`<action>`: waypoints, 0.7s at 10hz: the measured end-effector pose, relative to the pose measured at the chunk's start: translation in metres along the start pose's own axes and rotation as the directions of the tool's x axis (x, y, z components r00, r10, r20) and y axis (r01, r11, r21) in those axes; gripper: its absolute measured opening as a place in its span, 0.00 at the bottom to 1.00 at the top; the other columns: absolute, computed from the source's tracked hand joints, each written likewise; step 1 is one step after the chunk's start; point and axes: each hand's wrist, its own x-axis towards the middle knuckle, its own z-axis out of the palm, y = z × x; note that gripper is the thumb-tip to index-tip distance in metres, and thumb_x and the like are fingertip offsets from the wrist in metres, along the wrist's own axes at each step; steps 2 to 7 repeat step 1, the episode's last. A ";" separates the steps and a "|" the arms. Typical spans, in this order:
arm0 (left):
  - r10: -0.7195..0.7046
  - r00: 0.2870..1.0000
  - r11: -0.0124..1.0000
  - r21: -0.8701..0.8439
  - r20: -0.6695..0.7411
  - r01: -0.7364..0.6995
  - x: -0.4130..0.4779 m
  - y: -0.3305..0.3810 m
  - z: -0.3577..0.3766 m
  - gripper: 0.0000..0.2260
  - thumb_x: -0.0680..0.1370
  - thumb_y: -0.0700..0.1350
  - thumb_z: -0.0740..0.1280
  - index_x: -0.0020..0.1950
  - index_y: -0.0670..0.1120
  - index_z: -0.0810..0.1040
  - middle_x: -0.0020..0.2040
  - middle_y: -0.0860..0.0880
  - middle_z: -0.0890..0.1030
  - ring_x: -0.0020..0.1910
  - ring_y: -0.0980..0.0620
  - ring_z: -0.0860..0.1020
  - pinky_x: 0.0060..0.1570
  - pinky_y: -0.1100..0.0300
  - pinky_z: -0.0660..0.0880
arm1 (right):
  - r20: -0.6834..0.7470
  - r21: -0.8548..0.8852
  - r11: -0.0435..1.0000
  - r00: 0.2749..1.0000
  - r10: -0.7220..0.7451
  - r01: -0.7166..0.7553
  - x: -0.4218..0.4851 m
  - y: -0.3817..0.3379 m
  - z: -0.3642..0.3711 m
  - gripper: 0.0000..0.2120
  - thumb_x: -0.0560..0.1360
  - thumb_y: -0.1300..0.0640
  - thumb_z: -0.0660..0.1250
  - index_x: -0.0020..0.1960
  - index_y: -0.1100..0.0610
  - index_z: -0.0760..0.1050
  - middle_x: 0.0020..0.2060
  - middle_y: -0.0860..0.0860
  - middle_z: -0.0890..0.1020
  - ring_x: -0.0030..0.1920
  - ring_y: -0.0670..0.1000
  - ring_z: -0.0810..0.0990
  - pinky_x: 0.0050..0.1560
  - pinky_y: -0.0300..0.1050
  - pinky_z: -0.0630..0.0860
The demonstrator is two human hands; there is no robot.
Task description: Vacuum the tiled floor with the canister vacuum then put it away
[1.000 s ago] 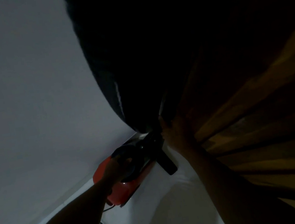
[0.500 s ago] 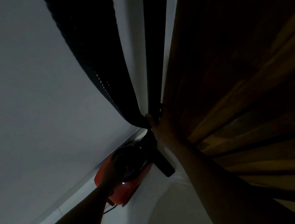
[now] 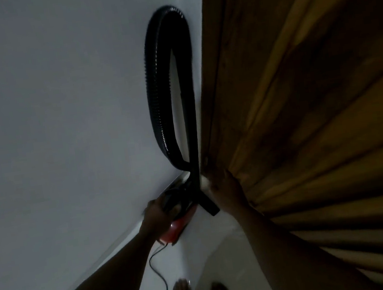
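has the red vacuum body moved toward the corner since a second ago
Cannot tell for sure. The head camera tilted between frames. The vacuum body sits by the wall's foot, left hand on it, much as before.

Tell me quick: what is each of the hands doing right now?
Left hand: closed on the top of the red vacuum by the wall.
Right hand: resting against the wooden door beside the black hose; grip cannot be told.

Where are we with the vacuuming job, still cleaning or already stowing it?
Vacuuming looks finished. The red canister vacuum sits in the corner between the wall and the wooden door, its hose looped upright. The left hand is on the canister; the right hand is beside the wand. The cord lies loose on the floor.
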 end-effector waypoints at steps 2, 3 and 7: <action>0.008 1.000 1.000 -0.004 0.016 -0.008 -0.044 0.032 -0.028 0.34 0.72 0.64 0.70 0.74 0.51 0.70 0.65 0.41 0.76 0.58 0.39 0.80 0.60 0.47 0.78 | -0.055 0.083 0.996 0.997 0.049 -0.044 -0.046 -0.005 -0.018 0.27 0.80 0.50 0.64 0.75 0.59 0.66 0.69 0.57 0.72 0.68 0.59 0.72 0.63 0.43 0.70; 0.008 1.000 1.000 -0.004 0.016 -0.008 -0.044 0.032 -0.028 0.34 0.72 0.64 0.70 0.74 0.51 0.70 0.65 0.41 0.76 0.58 0.39 0.80 0.60 0.47 0.78 | -0.055 0.083 0.996 0.997 0.049 -0.044 -0.046 -0.005 -0.018 0.27 0.80 0.50 0.64 0.75 0.59 0.66 0.69 0.57 0.72 0.68 0.59 0.72 0.63 0.43 0.70; 0.008 1.000 1.000 -0.004 0.016 -0.008 -0.044 0.032 -0.028 0.34 0.72 0.64 0.70 0.74 0.51 0.70 0.65 0.41 0.76 0.58 0.39 0.80 0.60 0.47 0.78 | -0.055 0.083 0.996 0.997 0.049 -0.044 -0.046 -0.005 -0.018 0.27 0.80 0.50 0.64 0.75 0.59 0.66 0.69 0.57 0.72 0.68 0.59 0.72 0.63 0.43 0.70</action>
